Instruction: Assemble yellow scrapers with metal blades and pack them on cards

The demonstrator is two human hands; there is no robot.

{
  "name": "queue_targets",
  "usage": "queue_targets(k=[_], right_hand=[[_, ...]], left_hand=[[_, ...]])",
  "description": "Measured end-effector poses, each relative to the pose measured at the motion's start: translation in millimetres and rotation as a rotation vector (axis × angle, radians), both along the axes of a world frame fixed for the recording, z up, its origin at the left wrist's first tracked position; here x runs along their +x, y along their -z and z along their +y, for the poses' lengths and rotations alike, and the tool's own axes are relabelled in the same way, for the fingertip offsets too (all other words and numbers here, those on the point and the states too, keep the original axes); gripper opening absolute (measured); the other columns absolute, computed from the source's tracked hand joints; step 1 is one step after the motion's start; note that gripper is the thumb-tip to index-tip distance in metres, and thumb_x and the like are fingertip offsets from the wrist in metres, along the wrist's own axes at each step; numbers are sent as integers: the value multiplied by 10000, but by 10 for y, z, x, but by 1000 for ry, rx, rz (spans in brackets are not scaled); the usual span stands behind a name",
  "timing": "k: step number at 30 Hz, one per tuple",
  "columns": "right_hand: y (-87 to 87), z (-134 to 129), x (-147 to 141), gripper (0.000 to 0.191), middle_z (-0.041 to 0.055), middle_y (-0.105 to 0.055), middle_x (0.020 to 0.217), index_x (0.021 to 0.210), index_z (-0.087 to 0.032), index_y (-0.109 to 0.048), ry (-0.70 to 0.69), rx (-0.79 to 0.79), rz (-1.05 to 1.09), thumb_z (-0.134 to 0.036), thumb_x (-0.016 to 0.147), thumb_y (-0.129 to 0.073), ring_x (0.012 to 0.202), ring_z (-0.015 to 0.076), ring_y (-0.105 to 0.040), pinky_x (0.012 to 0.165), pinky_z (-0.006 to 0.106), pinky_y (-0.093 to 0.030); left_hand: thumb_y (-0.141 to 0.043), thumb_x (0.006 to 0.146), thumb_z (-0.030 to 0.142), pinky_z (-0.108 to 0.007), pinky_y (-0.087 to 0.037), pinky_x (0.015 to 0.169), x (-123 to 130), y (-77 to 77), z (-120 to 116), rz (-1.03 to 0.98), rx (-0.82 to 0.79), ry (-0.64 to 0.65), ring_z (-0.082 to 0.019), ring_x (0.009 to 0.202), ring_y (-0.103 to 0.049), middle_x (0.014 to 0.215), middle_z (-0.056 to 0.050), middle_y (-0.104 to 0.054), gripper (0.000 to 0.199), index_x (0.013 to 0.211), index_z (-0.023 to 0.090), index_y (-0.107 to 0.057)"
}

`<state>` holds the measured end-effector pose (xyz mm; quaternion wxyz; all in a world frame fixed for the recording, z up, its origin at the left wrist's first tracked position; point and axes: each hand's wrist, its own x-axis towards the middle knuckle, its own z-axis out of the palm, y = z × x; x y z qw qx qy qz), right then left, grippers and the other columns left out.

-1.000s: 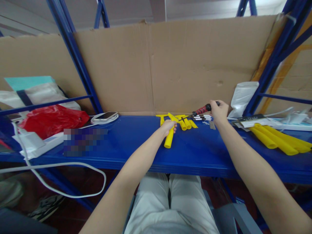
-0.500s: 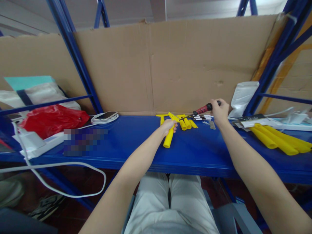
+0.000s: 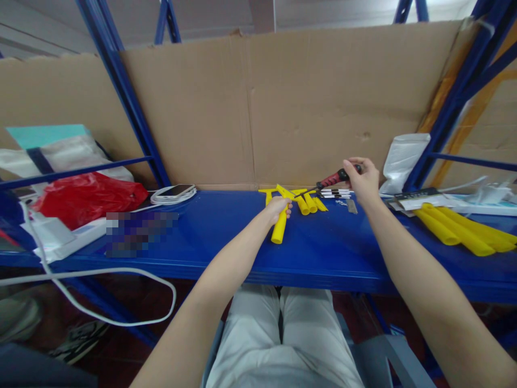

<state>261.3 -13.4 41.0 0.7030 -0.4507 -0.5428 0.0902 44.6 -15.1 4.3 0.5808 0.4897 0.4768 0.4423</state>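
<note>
My left hand (image 3: pixel 278 209) is wrapped round a yellow tool with a tubular handle (image 3: pixel 278 231), perhaps a scraper; its handle end points toward me. In my right hand (image 3: pixel 364 180) is a screwdriver (image 3: pixel 333 180) with a red and black handle, gripped at its rear end. Its thin shaft slants down left to the tool's head, just above my left fingers; the exact contact is too small to tell. Behind and right of my left hand lie several more yellow tools (image 3: pixel 311 203). Small metal bits (image 3: pixel 341 202) and a grey metal plate (image 3: pixel 352 207) lie below the right hand.
Black-and-white strips (image 3: pixel 337 193) lie behind the metal bits. Several yellow tubes (image 3: pixel 456 229) rest at the right. A phone (image 3: pixel 177 191) on a coiled white cable, a red bag (image 3: pixel 95 199) and a power strip (image 3: pixel 81 240) occupy the left. A cardboard panel (image 3: pixel 194 118) closes the back.
My right hand has shifted slightly and its fingers have changed position on the screwdriver's handle end. My left hand keeps the yellow tool in nearly the same place.
</note>
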Motion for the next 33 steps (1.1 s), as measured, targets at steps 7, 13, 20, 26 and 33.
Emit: queue_targets(k=[7,13,20,26,33], right_hand=[[-30,-46,-24,501,-59,-410,471,863,-187,-606,-172,-101,131,-645,661,-622,403,111,-474,395,246,-345],[-39,-40,-27,305,-53,-465,501,853,-191,-591,-189,-144,160,-452,701,-634,398,101,-465,385,233,-331],[-19,-47,-38,173,-45,-478,542,897,-202,-543,-41,-149,-17,-296,753,-525,455,113,-463,449,247,-355],[-9,-32,-27,255,-57,-450,554,921,-218,-511,-54,-107,5,-382,740,-581,418,90,-413,425,239,-323],[-16,-12,3,427,-64,-431,504,853,-207,-554,-183,-121,132,-576,664,-658,371,75,-357,378,247,-306]], left_hand=[[-593,784,132,-184,-303,417,-7,33,62,-22,-3,-13,-46,384,-348,478,57,-425,127,766,178,-475],[-575,788,122,-190,-302,419,-21,32,77,-22,-6,-24,-48,384,-347,478,56,-423,133,756,182,-461],[-465,824,68,-183,-267,397,-34,6,39,-11,-8,-18,-43,348,-333,465,77,-396,150,745,187,-423],[-423,834,56,-182,-249,379,-34,-22,14,-5,-7,-13,-45,323,-333,458,89,-379,164,746,192,-396],[-397,844,51,-186,-259,371,-30,-25,12,5,8,2,-46,314,-336,450,88,-385,156,765,184,-417]])
